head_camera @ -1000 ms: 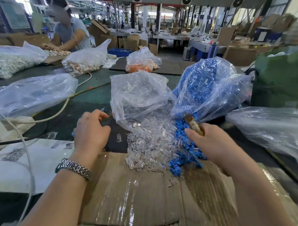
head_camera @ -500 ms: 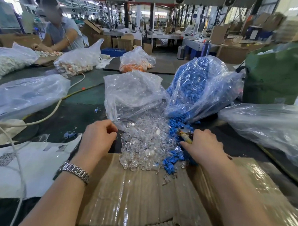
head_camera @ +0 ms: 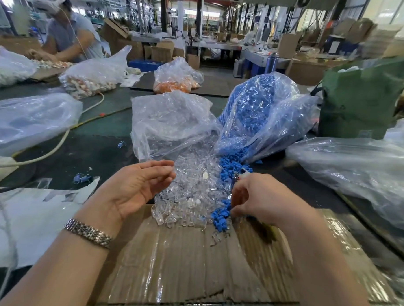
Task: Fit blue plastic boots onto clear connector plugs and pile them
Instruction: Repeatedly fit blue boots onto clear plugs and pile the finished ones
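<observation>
On the taped cardboard sheet [head_camera: 192, 262] in front of the person, two heaps had spilled from their bags and lay touching: clear connector plugs [head_camera: 190, 191] on the left, blue boots [head_camera: 228, 167] on the right. Each bag, the clear plastic bag [head_camera: 172, 122] and the bag of blue boots [head_camera: 262, 109], lay on its side with its mouth toward the person, probably so that parts slid out within easy reach.

The left hand [head_camera: 135, 187] hung palm-up at the left edge of the clear heap, fingers relaxed and apart, gripping nothing that could be seen; it looked ready to take up a plug. The right hand [head_camera: 261, 198] reached down at the seam between the two heaps, its fingers curled toward the blue pieces near the cardboard. A small pale, metal-tipped object [head_camera: 242, 175] stuck out above its knuckles, apparently held against the hand, though what it was could not be made out. Whether the fingertips already pinched a boot was hidden by the back of the hand.

A few fitted-looking blue pieces [head_camera: 81, 178] lay apart on the dark table [head_camera: 93, 149] to the left, too small to judge. The clear plugs blurred into one glittering mass, so single pieces were hard to separate. The right edge of the view smeared, and another person [head_camera: 70, 33] worked at the far left.
</observation>
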Demonstrator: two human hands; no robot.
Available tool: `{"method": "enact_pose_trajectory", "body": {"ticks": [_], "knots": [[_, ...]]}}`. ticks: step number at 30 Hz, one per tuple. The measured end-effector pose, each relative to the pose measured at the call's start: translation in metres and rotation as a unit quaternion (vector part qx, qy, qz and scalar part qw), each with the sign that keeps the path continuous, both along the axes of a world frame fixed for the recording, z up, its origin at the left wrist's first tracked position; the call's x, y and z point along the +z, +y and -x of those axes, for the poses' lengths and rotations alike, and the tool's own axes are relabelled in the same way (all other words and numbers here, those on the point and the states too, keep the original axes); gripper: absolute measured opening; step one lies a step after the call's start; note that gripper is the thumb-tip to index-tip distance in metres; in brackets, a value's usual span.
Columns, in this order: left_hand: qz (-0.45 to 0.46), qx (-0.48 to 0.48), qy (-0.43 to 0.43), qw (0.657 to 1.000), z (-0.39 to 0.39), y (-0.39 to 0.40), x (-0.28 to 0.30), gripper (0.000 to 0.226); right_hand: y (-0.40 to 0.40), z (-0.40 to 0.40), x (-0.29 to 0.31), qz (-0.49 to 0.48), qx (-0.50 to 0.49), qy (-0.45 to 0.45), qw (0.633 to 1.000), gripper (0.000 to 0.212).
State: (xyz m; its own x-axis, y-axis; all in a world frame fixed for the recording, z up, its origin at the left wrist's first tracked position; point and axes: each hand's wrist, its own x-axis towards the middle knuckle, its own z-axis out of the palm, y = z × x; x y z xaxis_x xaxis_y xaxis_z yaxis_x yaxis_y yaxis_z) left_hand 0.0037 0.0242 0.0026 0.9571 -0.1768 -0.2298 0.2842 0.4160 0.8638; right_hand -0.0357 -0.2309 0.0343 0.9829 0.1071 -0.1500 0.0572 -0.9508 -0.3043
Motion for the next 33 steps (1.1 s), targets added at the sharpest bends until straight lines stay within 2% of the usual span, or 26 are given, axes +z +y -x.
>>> {"method": "enact_pose_trajectory", "body": {"ticks": [6,9,12,14,16,19,22,25,33], "knots": [[0.016,-0.032,0.002,0.999,-0.001,-0.003,-0.005,0.02,0.014,0.003,-0.004,0.076,-0.014,-0.017,0.997,0.003],[0.051,-0.059,0.02,0.997,0.001,-0.006,-0.004,0.023,0.021,0.003,-0.007,0.098,-0.018,-0.014,0.995,0.012],[0.061,-0.069,0.022,0.995,0.003,-0.008,-0.002,0.025,0.019,0.004,-0.004,0.098,-0.016,-0.03,0.995,0.012],[0.052,-0.074,0.011,0.996,0.005,-0.009,-0.002,0.025,0.016,0.004,-0.002,0.039,-0.021,-0.07,0.997,0.01],[0.044,-0.085,-0.001,0.995,0.007,-0.011,-0.003,0.025,0.015,0.002,0.001,-0.095,-0.017,-0.104,0.99,0.011],[0.011,-0.1,-0.028,0.995,0.01,-0.014,-0.003,0.025,0.021,0.001,0.002,-0.264,0.001,-0.141,0.954,0.007],[-0.01,-0.1,-0.044,0.994,0.012,-0.018,-0.003,0.024,0.026,0.002,0.001,-0.361,0.012,-0.166,0.918,0.007],[-0.021,-0.093,-0.05,0.994,0.013,-0.02,-0.002,0.023,0.029,0.002,-0.002,-0.39,0.031,-0.173,0.904,0.006],[-0.027,-0.091,-0.059,0.994,0.019,-0.024,0.003,0.022,0.038,-0.001,-0.013,-0.323,0.062,-0.224,0.917,0.014]]}}
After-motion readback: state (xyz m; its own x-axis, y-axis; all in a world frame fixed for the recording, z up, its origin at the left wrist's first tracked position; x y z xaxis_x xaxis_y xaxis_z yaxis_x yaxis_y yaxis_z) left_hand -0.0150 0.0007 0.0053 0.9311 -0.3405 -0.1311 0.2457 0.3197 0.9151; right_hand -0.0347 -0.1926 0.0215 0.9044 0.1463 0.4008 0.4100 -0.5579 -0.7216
